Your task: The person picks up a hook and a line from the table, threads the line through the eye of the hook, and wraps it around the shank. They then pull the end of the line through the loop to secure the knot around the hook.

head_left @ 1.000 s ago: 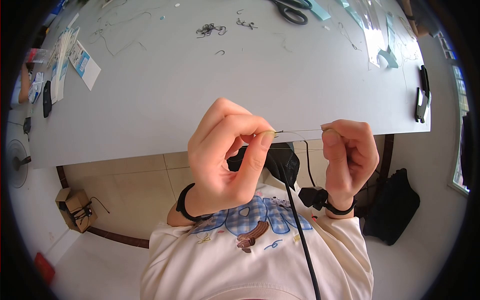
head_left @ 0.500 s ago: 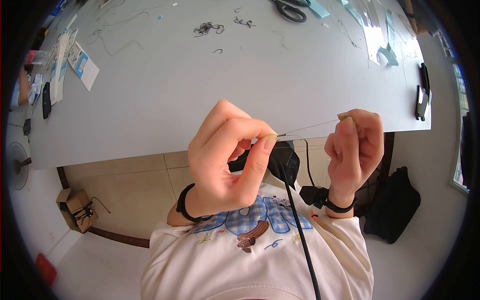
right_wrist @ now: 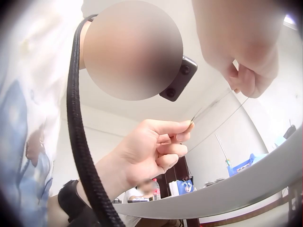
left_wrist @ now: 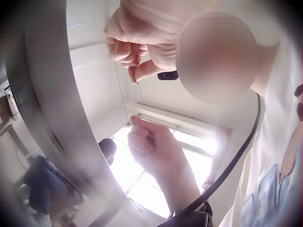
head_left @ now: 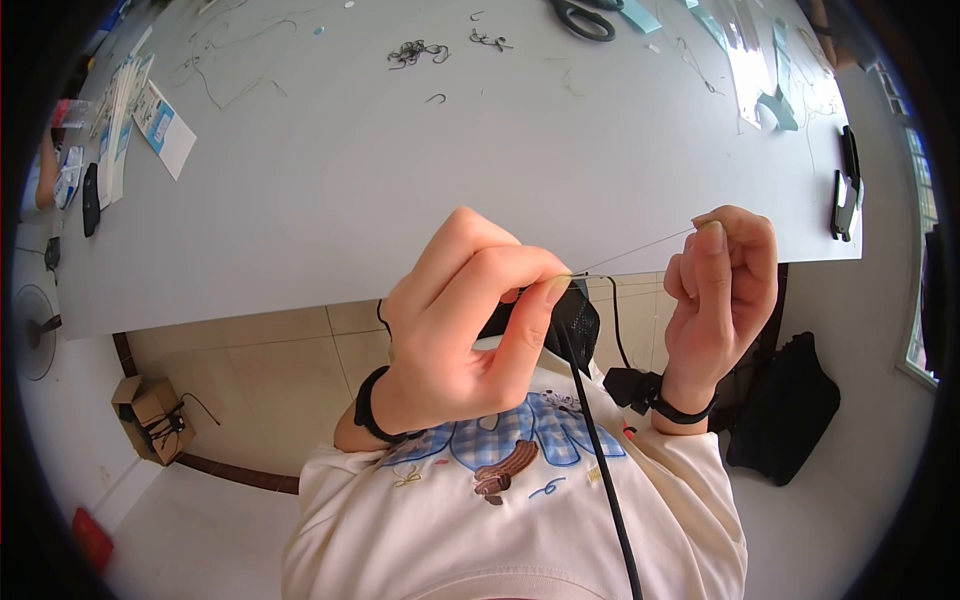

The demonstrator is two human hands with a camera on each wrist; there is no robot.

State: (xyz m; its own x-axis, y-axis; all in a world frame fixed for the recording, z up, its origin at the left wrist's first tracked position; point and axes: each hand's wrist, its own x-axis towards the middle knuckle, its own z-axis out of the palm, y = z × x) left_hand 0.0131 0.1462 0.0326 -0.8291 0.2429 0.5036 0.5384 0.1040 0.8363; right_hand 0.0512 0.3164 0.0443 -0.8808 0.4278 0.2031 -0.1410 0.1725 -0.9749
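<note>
My left hand [head_left: 475, 315] pinches a small dark fishhook [right_wrist: 192, 121] between thumb and forefinger, in front of the table edge. Most of the hook is hidden by the fingertips. A thin, clear fishing line [head_left: 635, 250] runs from that pinch to my right hand [head_left: 725, 285], whose thumb and forefinger grip it, higher and to the right. The line looks straight between the hands. In the left wrist view, a second strand [left_wrist: 120, 80] passes from the left hand's curled fingers down toward the right hand.
On the grey table [head_left: 300, 220] lie a pile of fishhooks [head_left: 418, 53], a smaller group of hooks [head_left: 490, 40] and a single hook [head_left: 436, 98]. Black scissors [head_left: 585, 20] are at the back. White-and-blue cards [head_left: 165, 130] lie left. A black cable [head_left: 598, 440] hangs before the shirt.
My right hand has moved up and to the right, and the line between the hands now slants and spans farther. My left hand has shifted slightly right and down, keeping its pinch.
</note>
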